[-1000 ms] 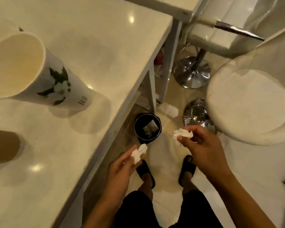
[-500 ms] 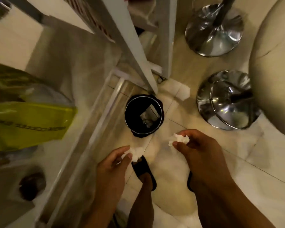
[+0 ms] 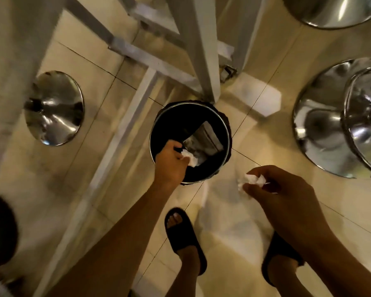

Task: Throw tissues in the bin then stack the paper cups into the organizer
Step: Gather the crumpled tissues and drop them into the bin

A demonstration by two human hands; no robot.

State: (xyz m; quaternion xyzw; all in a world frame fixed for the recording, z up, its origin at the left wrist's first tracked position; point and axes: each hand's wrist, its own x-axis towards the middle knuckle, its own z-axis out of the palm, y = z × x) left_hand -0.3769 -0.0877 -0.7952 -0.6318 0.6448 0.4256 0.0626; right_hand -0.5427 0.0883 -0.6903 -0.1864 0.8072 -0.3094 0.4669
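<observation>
The left hand (image 3: 169, 162) reaches over the bin's (image 3: 227, 133) open mouth, its grip pinched on a crumpled tissue (image 3: 191, 158) just inside the rim. The right hand (image 3: 281, 189) hangs near the bin, above the tiled floor (image 3: 255, 116), fingers closed on a second tissue (image 3: 252, 180). The bin stands at a table leg (image 3: 204, 61). Grey packaging (image 3: 206, 140) lies in it.

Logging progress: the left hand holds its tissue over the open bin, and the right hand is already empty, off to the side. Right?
Not quite. The right hand is not empty: the head view shows it pinching a crumpled tissue, off to the side of the bin. The left hand does hold its tissue over the open bin.
</observation>
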